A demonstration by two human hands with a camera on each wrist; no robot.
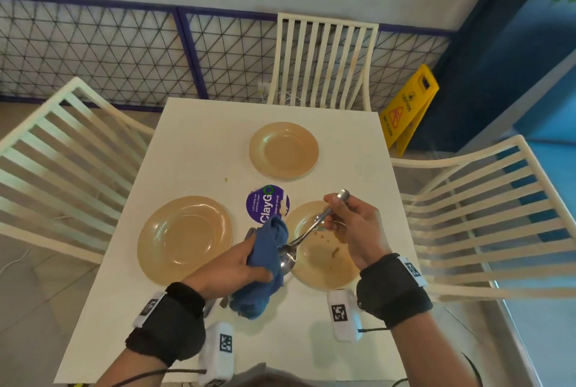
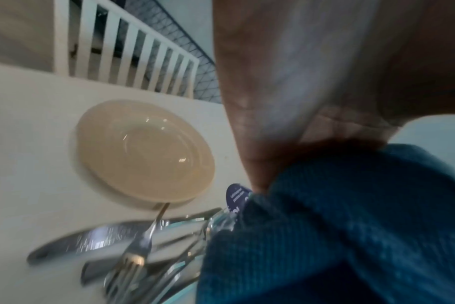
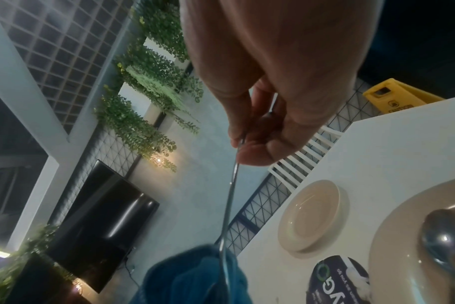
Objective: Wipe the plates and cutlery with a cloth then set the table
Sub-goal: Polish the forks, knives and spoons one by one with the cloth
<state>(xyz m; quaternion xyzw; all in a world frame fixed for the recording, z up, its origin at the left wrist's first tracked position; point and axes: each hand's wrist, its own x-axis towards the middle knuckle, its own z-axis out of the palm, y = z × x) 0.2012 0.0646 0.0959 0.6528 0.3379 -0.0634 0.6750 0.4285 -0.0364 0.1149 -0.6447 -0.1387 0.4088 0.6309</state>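
My left hand [image 1: 240, 265] grips a bunched blue cloth [image 1: 268, 243] against the bowl of a metal spoon [image 1: 288, 258]. My right hand [image 1: 346, 224] pinches that spoon's handle and holds it slanted above a tan plate [image 1: 321, 271] with brown smears. In the right wrist view a second spoon [image 3: 444, 236] lies in this plate. A larger tan plate [image 1: 185, 238] sits to the left and a smaller one [image 1: 283, 149] further back. Several knives and forks [image 2: 133, 246] lie piled under my left hand, mostly hidden in the head view.
The white table [image 1: 199, 143] carries a round purple sticker [image 1: 268, 202] between the plates. White slatted chairs stand at the left [image 1: 62, 149], far side [image 1: 324, 59] and right [image 1: 486, 215]. A yellow wet-floor sign [image 1: 408, 109] stands by the far right corner.
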